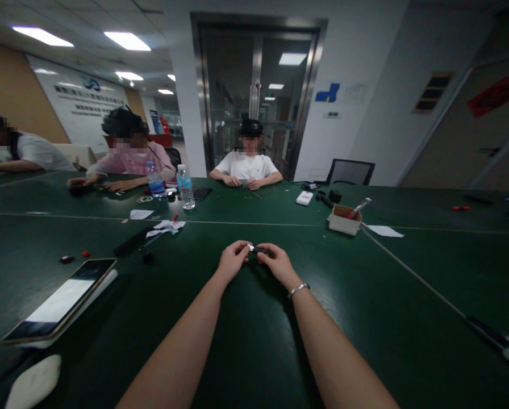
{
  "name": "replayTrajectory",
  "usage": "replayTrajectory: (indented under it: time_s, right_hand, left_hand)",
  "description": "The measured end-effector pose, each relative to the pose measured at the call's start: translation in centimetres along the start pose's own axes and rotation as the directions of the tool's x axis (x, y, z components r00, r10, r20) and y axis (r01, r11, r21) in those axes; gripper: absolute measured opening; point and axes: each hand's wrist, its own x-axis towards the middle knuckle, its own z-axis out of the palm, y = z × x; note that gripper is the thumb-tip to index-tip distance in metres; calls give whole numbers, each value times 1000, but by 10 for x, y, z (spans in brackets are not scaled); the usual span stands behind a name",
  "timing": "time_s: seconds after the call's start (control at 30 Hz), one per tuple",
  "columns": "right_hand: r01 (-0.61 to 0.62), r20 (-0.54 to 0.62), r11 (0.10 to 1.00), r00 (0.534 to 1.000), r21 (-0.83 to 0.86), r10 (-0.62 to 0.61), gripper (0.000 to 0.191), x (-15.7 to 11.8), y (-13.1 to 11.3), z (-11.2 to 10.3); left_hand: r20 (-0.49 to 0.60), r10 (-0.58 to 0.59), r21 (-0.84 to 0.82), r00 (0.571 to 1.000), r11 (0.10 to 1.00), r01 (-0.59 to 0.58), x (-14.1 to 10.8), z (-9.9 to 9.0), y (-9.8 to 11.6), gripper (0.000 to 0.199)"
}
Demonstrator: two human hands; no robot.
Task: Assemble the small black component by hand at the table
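Above the green tabletop, a small slim object (255, 249), silver at its left end and black at its right, is held between both hands. Its kind is too small to make out. My left hand (232, 263) pinches the silver end between thumb and fingers. At the black end, my right hand (280, 264) is closed the same way, with a silver bracelet (299, 290) on the wrist. The fingers cover part of the object.
A phone (67, 298) lies propped at left, near a white mouse-like object (35, 382). Crumpled paper (167, 227) and two water bottles (185, 187) stand farther off. A small box (345, 222) sits to the right. Several people sit across the green table (254, 363).
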Motion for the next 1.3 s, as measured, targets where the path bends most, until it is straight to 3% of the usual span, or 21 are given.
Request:
replayTrajectory:
  time_s: [0.17,0.3,0.63,0.8,0.93,1.07,1.3]
  right_hand:
    - [-1,-6,1000,1000,-6,1,31,1,3,1]
    - [4,-2,998,1000,-57,-4,31,1,5,0]
    - [0,-10,998,1000,-57,-1,32,-1,0,0]
    - [118,-47,970,990,-210,-130,29,-2,0,5]
    - [233,8,907,969,-350,-246,25,-4,-2,6]
    - [223,6,861,969,-457,-248,23,-5,0,4]
    - [150,-18,840,982,-522,-186,21,-4,3,4]
  left_hand:
    - [-23,29,-10,999,1000,-29,2,-2,-2,36]
    - [-9,27,48,1000,999,-27,4,-2,-4,26]
    - [-4,22,26,1000,999,-22,2,-1,-2,25]
    - [-49,-2,63,999,998,5,3,-1,-5,25]
    - [-54,14,72,998,997,-10,2,0,-2,27]
    - [-42,12,155,999,988,-5,0,1,1,25]
    - [11,17,153,1000,988,-18,0,3,-2,25]
